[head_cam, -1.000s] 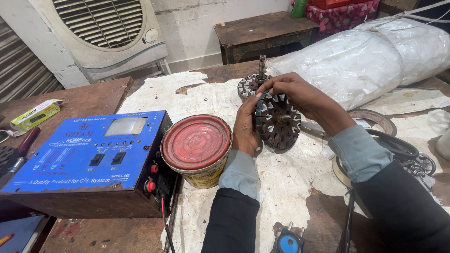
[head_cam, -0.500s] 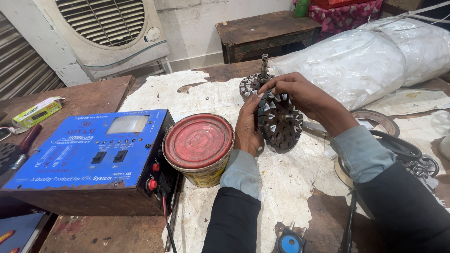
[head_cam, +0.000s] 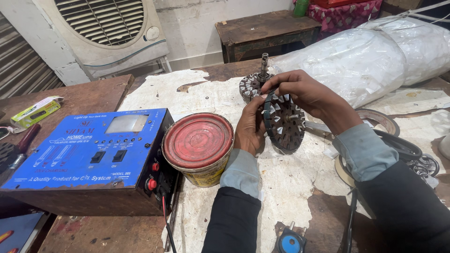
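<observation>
My left hand [head_cam: 249, 127] grips the left rim of a dark round slotted motor core [head_cam: 284, 124] that stands on edge on the bench. My right hand [head_cam: 304, 91] reaches over from the right, fingertips pinching the core's top edge. Just behind them a second slotted core with an upright metal shaft [head_cam: 255, 80] rests on the bench. A round tin with a red lid [head_cam: 198, 146] stands to the left of my left wrist.
A blue electrical box with switches and red knobs [head_cam: 91, 151] sits at left. A large white plastic-wrapped bundle [head_cam: 365, 61] lies at back right. Rings and cables [head_cam: 398, 140] lie at right. A blue-capped tool [head_cam: 290, 242] is near the front edge. A cooler [head_cam: 103, 28] stands behind.
The view has shifted slightly. Both hands stay on the upright core, with the right fingers adjusting a little at its top edge.
</observation>
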`<action>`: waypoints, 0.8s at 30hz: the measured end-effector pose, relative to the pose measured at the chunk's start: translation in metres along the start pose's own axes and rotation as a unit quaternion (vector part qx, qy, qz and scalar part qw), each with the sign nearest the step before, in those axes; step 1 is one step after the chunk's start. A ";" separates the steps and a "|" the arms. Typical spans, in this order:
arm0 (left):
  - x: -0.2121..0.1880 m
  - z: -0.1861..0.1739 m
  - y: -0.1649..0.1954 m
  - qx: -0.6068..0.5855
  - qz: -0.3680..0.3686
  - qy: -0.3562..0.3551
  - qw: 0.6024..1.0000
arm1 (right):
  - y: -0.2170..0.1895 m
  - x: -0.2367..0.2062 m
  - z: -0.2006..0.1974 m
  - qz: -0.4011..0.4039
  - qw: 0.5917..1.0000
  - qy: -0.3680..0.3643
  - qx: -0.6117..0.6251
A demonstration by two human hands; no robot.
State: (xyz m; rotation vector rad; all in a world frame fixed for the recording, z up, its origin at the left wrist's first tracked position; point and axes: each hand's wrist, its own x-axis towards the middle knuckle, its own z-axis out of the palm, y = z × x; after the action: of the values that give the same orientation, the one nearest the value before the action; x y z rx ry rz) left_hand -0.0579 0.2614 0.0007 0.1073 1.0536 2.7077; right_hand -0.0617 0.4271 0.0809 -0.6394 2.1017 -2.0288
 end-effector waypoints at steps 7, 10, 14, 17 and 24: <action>0.008 -0.002 0.001 0.039 -0.005 -0.003 0.999 | 0.007 0.002 -0.003 -0.002 1.000 0.006 0.017; 0.007 0.002 0.001 0.042 -0.019 -0.005 0.999 | 0.010 0.003 -0.005 0.008 1.000 0.018 0.020; 0.008 0.007 0.003 0.045 -0.028 0.012 0.999 | 0.012 0.004 -0.005 -0.002 1.000 0.018 0.024; 0.009 0.006 0.007 0.087 -0.027 0.044 0.995 | 0.014 0.004 -0.003 -0.008 0.999 0.011 0.051; 0.008 0.009 0.008 0.048 -0.054 0.030 0.997 | 0.016 0.002 -0.004 -0.007 0.999 0.022 0.030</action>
State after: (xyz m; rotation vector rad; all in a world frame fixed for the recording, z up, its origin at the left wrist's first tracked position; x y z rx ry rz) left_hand -0.0661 0.2635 0.0122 -0.0152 1.1706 2.5797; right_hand -0.0683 0.4300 0.0658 -0.6077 2.0566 -2.1250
